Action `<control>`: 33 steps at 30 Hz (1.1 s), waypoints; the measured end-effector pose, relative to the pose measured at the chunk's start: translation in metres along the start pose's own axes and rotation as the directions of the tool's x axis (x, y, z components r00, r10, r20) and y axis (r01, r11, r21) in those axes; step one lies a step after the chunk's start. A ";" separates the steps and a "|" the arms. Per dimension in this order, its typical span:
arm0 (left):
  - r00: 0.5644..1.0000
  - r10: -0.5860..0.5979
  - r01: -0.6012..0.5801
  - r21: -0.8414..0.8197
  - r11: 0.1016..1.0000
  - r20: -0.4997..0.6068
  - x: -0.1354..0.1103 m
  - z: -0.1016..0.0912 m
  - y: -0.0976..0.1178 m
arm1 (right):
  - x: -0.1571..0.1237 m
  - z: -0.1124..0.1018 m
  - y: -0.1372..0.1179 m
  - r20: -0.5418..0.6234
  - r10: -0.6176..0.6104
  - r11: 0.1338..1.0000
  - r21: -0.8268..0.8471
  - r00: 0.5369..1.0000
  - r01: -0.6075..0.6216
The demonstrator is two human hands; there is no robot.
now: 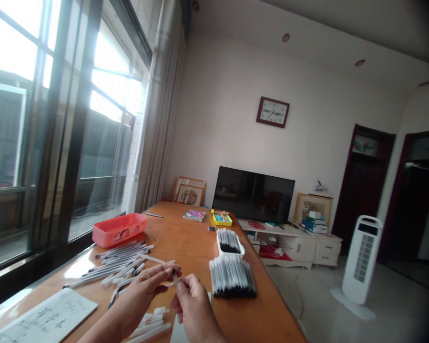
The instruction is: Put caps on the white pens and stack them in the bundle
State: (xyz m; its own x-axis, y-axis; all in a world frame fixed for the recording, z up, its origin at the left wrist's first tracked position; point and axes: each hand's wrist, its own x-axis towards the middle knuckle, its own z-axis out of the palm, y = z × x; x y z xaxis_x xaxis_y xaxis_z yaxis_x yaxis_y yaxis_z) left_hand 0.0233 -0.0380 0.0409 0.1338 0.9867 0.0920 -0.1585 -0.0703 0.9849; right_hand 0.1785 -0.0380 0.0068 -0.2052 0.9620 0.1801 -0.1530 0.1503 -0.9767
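Both of my hands meet low in the middle, above the wooden table (186, 243). My left hand (143, 293) is closed, its fingertips pinching one end of a small pen part (174, 277). My right hand (195, 309) is closed too and pinches the same piece from the right. Loose white pen barrels and pens (123, 262) lie scattered just beyond my left hand. A few white caps (153, 324) rest under my hands. A stack of finished pens with black ends (232, 277) lies to the right.
A white box of pens (229, 242) stands behind the stack. A pink tray (119, 229) sits at the left, a printed sheet (46, 319) at the near left. Farther off are a yellow box (221, 218), a book (194, 215), a TV (253, 194) and a white fan (362, 259).
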 end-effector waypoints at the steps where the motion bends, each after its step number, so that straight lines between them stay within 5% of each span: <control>1: 1.000 -0.003 0.003 0.003 1.000 -0.026 0.000 0.000 0.000 | 0.000 0.000 0.001 0.006 -0.006 1.000 0.007 1.000 0.006; 10: 0.997 0.069 -0.066 0.093 0.993 -0.026 0.005 -0.001 -0.009 | -0.001 0.002 0.000 -0.027 -0.034 0.999 0.011 0.999 0.034; 15: 0.997 0.030 -0.033 0.043 0.999 0.065 0.003 -0.002 -0.007 | 0.000 0.000 0.000 0.007 0.071 0.997 0.007 0.997 -0.071; 25: 0.999 0.038 -0.037 0.032 0.999 -0.029 0.009 -0.002 -0.017 | 0.000 0.001 0.007 -0.013 0.077 0.996 0.054 0.997 -0.077; 33: 0.996 0.015 -0.010 -0.061 0.998 0.086 0.005 -0.001 -0.013 | 0.001 0.000 0.003 0.053 0.151 0.982 0.110 0.987 -0.156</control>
State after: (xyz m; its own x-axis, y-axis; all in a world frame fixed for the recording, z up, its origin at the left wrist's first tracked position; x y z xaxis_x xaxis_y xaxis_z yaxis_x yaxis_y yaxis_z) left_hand 0.0249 -0.0315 0.0279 0.2148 0.9693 0.1195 -0.2193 -0.0714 0.9730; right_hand 0.1781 -0.0370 0.0039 -0.2766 0.9603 0.0363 -0.2244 -0.0278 -0.9741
